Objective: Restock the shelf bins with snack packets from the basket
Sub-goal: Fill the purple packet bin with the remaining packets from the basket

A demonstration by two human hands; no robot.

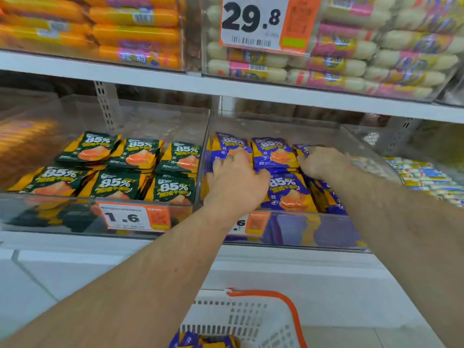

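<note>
Two hands are working in the purple bin [281, 223]: left hand [236, 179] and right hand [324, 163] are pressing down on purple packets [288, 192], grips seemingly curled. More packets are waiting in the basket [251, 320], at the bottom edge.

White metal shelving [251, 90] with slotted uprights [106, 109], orange-and-white price tags [261, 22] clipped on the fronts, pale tiled floor [50, 277] below, even bright store lighting
</note>
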